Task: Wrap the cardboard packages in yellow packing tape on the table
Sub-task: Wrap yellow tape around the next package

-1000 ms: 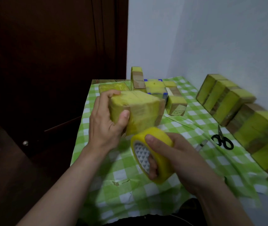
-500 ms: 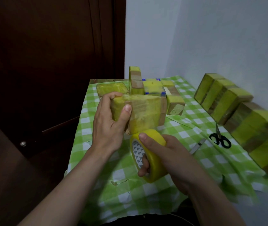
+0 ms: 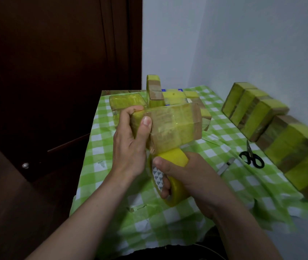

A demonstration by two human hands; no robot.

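While aloft, cardboard package (image 3: 173, 126) against tape roll (image 3: 174, 158).

No readable text, labels, brands or numbers anywhere.
Closest candidates:
- tape roll (image 3: 177, 188): the white core liner has a repeating dark triangle print. It's a pattern only, with no letters legible.
- back package (image 3: 172, 96): blue marks along its far edge, too small to tell if they carry print.
- held package (image 3: 172, 124): glossy wrap, nothing legible on it.
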